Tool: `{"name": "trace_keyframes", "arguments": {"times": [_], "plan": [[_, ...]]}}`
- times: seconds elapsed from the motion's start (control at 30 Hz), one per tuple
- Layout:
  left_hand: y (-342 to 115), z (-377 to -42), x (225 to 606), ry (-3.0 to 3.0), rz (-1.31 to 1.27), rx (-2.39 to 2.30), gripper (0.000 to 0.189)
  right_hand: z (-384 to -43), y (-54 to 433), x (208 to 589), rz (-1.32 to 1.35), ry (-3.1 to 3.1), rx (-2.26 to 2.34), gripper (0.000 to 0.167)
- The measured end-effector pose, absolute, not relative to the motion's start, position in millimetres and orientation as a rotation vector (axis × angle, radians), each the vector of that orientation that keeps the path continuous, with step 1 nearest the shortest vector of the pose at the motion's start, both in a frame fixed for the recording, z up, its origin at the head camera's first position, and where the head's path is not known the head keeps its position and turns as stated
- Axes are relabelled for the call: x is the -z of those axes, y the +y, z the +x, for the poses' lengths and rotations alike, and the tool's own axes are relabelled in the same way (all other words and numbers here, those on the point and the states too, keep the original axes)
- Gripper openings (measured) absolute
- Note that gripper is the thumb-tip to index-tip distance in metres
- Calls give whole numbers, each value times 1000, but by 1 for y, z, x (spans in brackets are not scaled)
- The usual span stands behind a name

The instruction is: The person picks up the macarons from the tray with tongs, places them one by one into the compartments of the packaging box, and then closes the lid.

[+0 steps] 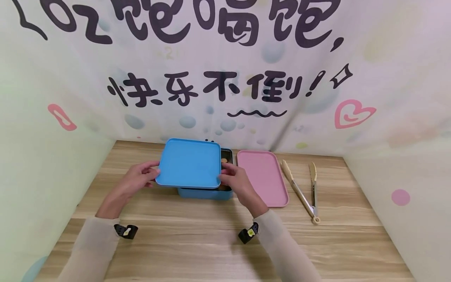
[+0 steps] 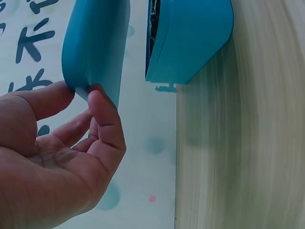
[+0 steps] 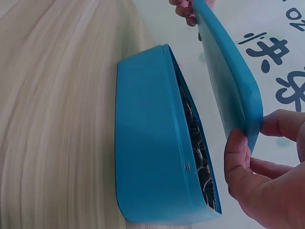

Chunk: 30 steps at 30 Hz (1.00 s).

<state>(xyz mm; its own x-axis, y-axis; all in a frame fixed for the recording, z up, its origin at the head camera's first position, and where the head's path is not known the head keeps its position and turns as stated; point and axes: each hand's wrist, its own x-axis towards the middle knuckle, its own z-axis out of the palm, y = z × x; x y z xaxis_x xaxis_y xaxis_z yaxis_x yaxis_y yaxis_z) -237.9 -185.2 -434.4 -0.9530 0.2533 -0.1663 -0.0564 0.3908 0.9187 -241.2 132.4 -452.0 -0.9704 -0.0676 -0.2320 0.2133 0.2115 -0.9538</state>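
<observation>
A flat blue lid [image 1: 190, 163] with a low rim hangs above a blue box [image 1: 204, 194], apart from it and shifted to the left. By its left edge my left hand [image 1: 137, 178] pinches the lid between thumb and fingers. At the opposite edge my right hand [image 1: 239, 182] pinches it the same way. In the right wrist view, the gap between the lid [image 3: 231, 71] and the box [image 3: 152, 138] shows plainly. Dark lining and a few brownish pieces appear in the box's uncovered right part; the lid hides the rest in the head view.
Right of the box lies a pink tray [image 1: 262, 178]. Beside that, tongs [image 1: 306, 196] with beige tips rest spread on the wooden table [image 1: 183, 243]. A printed white wall [image 1: 211, 125] rises behind, and side walls flank the table.
</observation>
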Motion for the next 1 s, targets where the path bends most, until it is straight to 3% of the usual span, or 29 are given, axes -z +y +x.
{"name": "trace_keyframes", "arguments": {"times": [0.57, 1.0], "plan": [[-156, -246, 433, 2407, 185, -1537, 43, -238, 166, 446, 117, 2289, 1824, 48], [-142, -252, 435, 2410, 182, -1530, 46, -242, 182, 444, 134, 2351, 1801, 39]]}}
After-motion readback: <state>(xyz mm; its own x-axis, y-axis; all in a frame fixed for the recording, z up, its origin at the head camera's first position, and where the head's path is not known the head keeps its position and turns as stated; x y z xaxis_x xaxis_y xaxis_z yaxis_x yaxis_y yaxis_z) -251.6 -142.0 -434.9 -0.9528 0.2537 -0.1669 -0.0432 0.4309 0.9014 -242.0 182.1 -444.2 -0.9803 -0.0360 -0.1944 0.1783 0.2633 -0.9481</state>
